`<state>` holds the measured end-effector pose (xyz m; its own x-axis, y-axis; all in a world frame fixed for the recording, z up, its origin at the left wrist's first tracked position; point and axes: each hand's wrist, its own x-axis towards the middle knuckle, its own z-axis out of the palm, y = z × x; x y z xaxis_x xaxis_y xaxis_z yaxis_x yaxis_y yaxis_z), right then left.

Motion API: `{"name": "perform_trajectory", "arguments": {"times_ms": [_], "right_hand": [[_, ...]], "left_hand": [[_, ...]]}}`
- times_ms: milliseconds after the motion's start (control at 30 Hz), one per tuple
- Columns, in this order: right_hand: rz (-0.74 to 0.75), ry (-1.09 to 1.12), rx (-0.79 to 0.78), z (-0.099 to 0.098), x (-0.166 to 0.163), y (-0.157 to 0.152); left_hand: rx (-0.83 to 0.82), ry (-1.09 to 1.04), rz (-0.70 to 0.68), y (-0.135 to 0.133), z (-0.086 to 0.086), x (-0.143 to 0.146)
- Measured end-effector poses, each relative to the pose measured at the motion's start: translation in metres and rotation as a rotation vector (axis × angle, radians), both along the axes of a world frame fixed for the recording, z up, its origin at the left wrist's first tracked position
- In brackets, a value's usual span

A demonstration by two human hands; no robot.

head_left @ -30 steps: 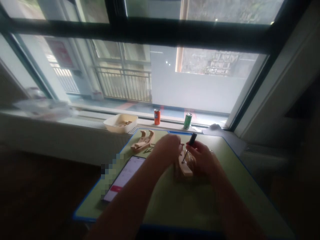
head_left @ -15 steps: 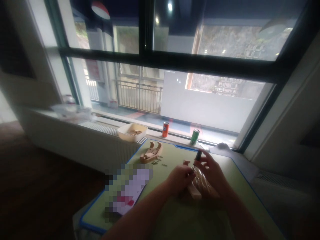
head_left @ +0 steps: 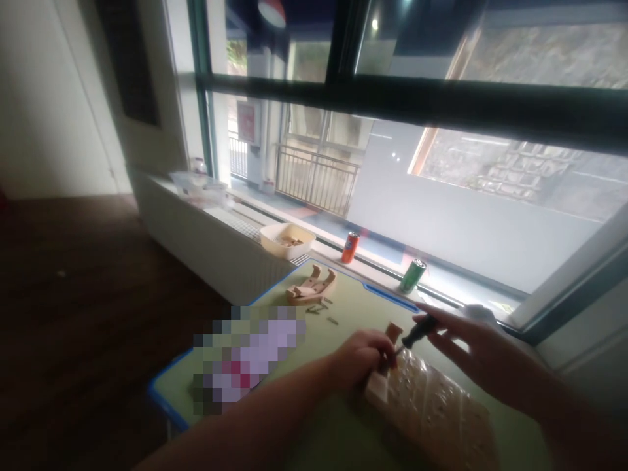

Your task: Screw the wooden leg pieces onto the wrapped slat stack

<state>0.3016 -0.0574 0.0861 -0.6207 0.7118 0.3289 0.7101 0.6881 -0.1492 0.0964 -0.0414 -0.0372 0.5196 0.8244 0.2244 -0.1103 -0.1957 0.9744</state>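
My left hand [head_left: 360, 363] is curled closed against a light wooden part [head_left: 387, 373] lying on the green mat [head_left: 343, 425], pinching at its near end. My right hand [head_left: 478, 356] holds a small screwdriver with a black handle [head_left: 417, 332] between thumb and fingers, its tip pointing down toward the wooden part beside my left fingers. A clear plastic bag with small pieces [head_left: 436, 412] lies under my right forearm, against the wooden part.
Another wooden assembly [head_left: 310, 288] and a few loose small pieces lie at the mat's far left. A phone [head_left: 245, 363] lies at the near left. On the windowsill stand a cream tray [head_left: 287, 239], an orange can [head_left: 349, 247] and a green can [head_left: 412, 276].
The view has swung left, so the table sits lower right. My right hand has drawn back to the right with the screwdriver; my left hand stays on the wooden part.
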Motion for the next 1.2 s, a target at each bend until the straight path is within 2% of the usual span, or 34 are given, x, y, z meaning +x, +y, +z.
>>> {"name": "perform_trajectory", "arguments": {"times_ms": [100, 300, 433, 600, 733, 867, 1067, 1200], "right_hand": [[0.002, 0.050, 0.099, -0.009, 0.011, 0.002], [0.028, 0.059, 0.068, -0.002, 0.009, 0.002], [-0.061, -0.014, 0.111, -0.003, 0.004, 0.005], [-0.158, -0.041, 0.181, -0.008, -0.002, 0.006], [-0.124, -0.016, 0.150, -0.003, -0.005, -0.005], [-0.070, 0.040, 0.131, -0.001, -0.001, -0.019], [0.085, -0.006, 0.154, -0.002, 0.017, -0.023], [0.038, -0.095, 0.135, -0.001, 0.023, -0.016]], "left_hand": [[-0.037, 0.014, -0.014, 0.002, 0.003, 0.002], [0.021, 0.026, -0.018, -0.001, 0.011, 0.001], [0.018, -0.005, -0.064, -0.009, 0.011, 0.004], [-0.076, 0.025, -0.104, -0.022, 0.016, 0.011], [-0.089, 0.062, -0.115, -0.024, 0.019, 0.011], [-0.020, 0.141, -0.113, -0.021, 0.020, 0.009], [-0.027, 0.153, -0.205, -0.018, 0.023, 0.004], [-0.020, 0.193, -0.229, -0.015, 0.022, 0.003]]}}
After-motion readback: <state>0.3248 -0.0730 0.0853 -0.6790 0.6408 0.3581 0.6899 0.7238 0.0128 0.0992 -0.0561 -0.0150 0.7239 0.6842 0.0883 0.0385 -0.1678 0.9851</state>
